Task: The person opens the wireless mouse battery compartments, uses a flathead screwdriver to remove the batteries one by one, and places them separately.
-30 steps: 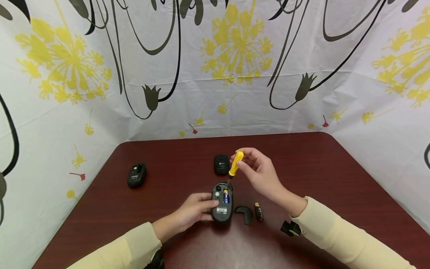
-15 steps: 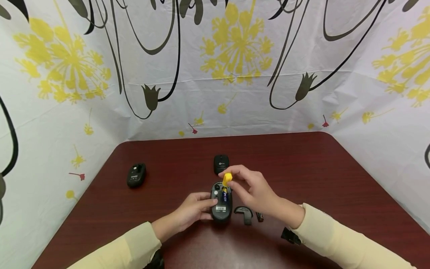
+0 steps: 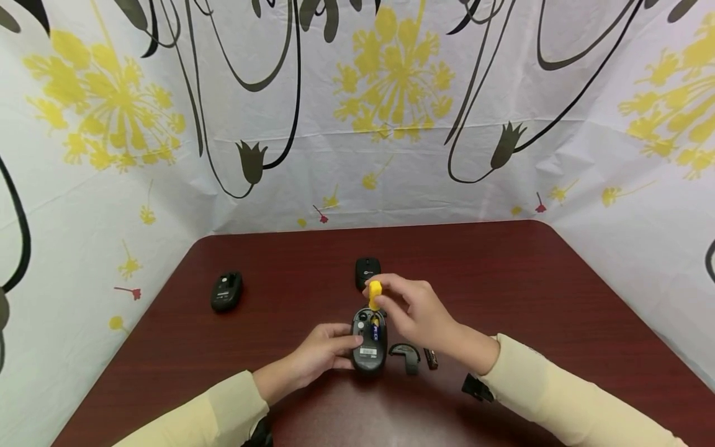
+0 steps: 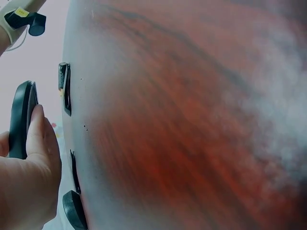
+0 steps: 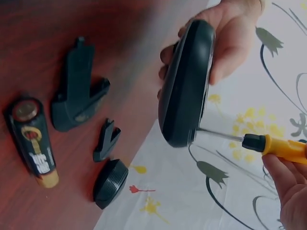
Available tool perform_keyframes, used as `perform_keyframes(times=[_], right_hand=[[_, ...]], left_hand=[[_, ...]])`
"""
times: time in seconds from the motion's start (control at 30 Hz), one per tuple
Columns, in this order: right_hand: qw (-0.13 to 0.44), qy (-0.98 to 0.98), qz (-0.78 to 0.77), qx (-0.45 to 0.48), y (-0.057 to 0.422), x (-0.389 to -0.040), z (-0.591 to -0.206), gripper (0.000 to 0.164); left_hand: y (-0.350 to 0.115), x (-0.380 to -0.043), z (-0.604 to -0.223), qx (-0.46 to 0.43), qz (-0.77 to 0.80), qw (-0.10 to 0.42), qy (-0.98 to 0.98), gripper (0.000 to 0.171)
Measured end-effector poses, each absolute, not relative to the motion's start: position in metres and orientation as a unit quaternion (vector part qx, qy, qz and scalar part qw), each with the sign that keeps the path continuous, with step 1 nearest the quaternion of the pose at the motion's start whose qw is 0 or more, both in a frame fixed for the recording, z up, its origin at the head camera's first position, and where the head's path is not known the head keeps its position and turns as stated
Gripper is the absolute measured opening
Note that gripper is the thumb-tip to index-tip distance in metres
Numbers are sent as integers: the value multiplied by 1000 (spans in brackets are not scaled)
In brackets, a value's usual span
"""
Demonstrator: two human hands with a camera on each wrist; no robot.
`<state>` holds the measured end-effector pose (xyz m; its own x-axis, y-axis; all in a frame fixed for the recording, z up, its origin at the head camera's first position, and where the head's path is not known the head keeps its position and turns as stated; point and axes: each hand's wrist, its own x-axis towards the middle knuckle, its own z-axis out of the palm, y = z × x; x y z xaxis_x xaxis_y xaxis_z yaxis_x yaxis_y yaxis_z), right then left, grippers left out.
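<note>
My left hand [image 3: 321, 354] holds a black computer mouse [image 3: 365, 360] by its left side, underside up, above the table. Its compartment is uncovered, with a blue-and-yellow battery [image 3: 375, 332] inside. My right hand [image 3: 416, 310] pinches the yellow handle of a screwdriver [image 3: 375, 292] at the mouse's far end. In the right wrist view, the screwdriver's thin metal shaft [image 5: 220, 135] meets the end of the mouse [image 5: 187, 86]. A curved black battery cover [image 3: 410, 359] lies right of the mouse, beside a loose black battery [image 3: 431, 359] partly behind my right forearm.
A second black mouse [image 3: 365, 270] stands upright behind my right hand. Farther left lies a third mouse [image 3: 226, 292], underside up. The right wrist view shows a smaller black cover [image 5: 106, 140] near one mouse. A patterned cloth [image 3: 391, 174] hangs behind the table [image 3: 475, 261].
My right hand has come down and left with the screwdriver, whose handle now stands more upright over the mouse's far end. My left hand keeps its hold nearly unmoved.
</note>
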<state>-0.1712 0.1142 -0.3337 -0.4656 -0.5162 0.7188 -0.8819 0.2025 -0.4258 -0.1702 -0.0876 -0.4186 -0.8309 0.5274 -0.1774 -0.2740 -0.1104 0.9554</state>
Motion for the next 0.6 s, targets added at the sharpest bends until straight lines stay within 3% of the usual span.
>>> perform_keyframes(times=[0.3,0.6], right_hand=[[139,-771,495,375,113,-164,-309,19],[29,-746,605,277,122,-191,-314,21]], left_hand=[[-87,-165,-418,98,743,269,605,43],[-87,-162,-417,102,742,269,606,41]])
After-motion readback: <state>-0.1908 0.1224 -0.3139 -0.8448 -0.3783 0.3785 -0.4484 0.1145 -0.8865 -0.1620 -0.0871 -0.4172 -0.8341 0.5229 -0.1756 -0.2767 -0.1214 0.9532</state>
